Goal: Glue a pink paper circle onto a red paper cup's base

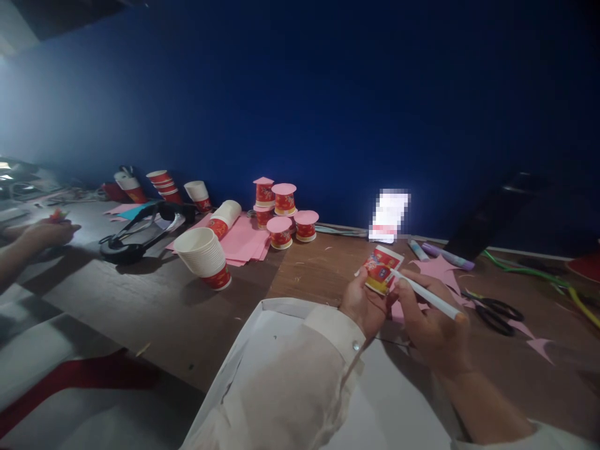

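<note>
My left hand [368, 306] is closed around a small red paper cup [380, 267] with a printed pattern, a white rim and a yellow band. The cup lies tilted in my fingers, its printed side facing up. In my right hand [434, 322] is a slim white pen [434, 299] with an orange end, and its tip meets or nearly meets the cup's side. Pink paper [398, 311] shows partly under my hands. A white box lid or tray [281, 304] sits beneath my forearms.
Red cups with pink paper tops [280, 232] stand near the wall. Stacked paper cups [204, 256] and pink sheets [246, 240] are to the left, by a black headset [135, 234]. Scissors [499, 312], markers [447, 256] and pink scraps [438, 270] lie right. Another person's hand [49, 237] is far left.
</note>
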Demonstrator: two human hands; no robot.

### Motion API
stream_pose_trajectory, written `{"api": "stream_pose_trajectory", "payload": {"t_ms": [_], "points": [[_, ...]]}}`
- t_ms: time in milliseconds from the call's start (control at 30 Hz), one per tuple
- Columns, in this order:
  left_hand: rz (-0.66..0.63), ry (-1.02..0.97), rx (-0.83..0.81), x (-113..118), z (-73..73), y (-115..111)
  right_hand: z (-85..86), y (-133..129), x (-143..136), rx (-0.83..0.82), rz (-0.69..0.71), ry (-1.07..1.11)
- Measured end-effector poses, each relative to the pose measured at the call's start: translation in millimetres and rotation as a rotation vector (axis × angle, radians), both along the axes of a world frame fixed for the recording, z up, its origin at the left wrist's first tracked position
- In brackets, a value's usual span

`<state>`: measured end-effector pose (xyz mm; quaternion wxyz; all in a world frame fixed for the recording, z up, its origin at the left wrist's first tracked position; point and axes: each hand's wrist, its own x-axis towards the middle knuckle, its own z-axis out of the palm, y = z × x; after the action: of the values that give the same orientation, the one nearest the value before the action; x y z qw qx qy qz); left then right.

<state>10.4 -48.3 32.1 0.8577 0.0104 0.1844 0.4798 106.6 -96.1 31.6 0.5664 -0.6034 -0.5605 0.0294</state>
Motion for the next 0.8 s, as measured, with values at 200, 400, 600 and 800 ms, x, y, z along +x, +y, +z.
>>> {"api": "stream_pose_trajectory", "payload": {"t_ms": [200, 400, 600, 800], "points": [[0.029, -0.018, 0.024, 2.6, 2.4, -2.2, -3.0, 2.1, 5.2, 0.024, -0.038, -0.023], [0.050, -0.007, 0.038, 3.5, -0.1, -3.1, -6.5, 5.8, 11.1, 0.060, -0.066, -0.055], [0.039, 0.019, 0.037, 3.8, -0.8, -2.6, -4.0, 5.4, 9.4, 0.075, -0.074, -0.054], [0.043, 0.026, 0.055, 5.1, -3.0, -1.7, -7.8, 7.1, 11.4, 0.044, -0.069, -0.032]]}}
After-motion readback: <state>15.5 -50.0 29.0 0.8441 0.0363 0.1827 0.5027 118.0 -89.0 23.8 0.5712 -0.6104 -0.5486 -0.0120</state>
